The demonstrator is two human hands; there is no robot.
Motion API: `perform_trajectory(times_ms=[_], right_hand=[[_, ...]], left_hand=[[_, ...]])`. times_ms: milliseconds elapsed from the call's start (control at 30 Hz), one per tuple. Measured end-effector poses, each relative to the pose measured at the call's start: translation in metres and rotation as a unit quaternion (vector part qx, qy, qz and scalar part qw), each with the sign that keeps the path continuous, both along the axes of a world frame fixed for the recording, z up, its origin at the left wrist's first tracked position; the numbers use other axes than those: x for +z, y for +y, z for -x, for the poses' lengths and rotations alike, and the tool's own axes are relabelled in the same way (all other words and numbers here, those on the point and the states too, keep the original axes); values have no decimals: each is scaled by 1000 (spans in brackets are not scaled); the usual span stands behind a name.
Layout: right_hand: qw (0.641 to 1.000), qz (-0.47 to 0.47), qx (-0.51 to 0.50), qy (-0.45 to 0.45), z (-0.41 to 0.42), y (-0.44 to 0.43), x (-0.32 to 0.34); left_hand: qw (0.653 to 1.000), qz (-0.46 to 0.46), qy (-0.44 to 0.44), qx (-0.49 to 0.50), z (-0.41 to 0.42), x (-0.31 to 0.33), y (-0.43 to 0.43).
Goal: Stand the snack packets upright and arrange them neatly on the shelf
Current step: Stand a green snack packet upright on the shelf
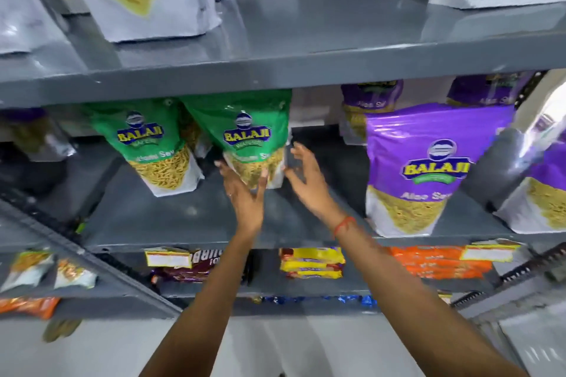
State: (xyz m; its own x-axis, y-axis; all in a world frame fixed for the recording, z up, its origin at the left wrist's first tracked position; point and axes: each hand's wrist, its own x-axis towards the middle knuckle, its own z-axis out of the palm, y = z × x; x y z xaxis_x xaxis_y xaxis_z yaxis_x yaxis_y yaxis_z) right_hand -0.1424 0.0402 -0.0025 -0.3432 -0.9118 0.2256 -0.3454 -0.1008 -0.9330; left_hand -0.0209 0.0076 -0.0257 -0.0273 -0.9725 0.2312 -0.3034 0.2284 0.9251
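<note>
Left grip (245,193) touching green pkt (245,138) (upright), right grip (303,177) open beside

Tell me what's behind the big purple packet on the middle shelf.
Behind the big purple packet, another purple packet stands further back on the same shelf. Only its top and left part show; the rest is covered.

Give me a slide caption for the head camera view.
Both hands, left hand and right hand, steady an upright green snack packet on the grey shelf.
</note>
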Motion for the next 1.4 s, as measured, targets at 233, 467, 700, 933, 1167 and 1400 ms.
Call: perform_trajectory(times_ms=[233,467,700,933,1167,1400], right_hand=[[982,-172,53,-59,6,-70,-41],[982,-180,43,-43,-26,3,-40],[981,-185,35,-39,-43,53,-44],[982,-178,26,-53,-56,62,-33],[946,189,-248,90,-133,76,-10],[970,192,-74,128,-256,-23,13]], left_hand=[[967,-149,-68,-196,-63,-32,-105],[963,-132,-30,-234,-90,-48,-47],[964,-125,-58,-225,-108,-49,5],[953,-150,-61,-255,-111,-28,10],[980,-45,-45,-187,-138,-3,12],[997,69,2,-31,-219,12,-64]])
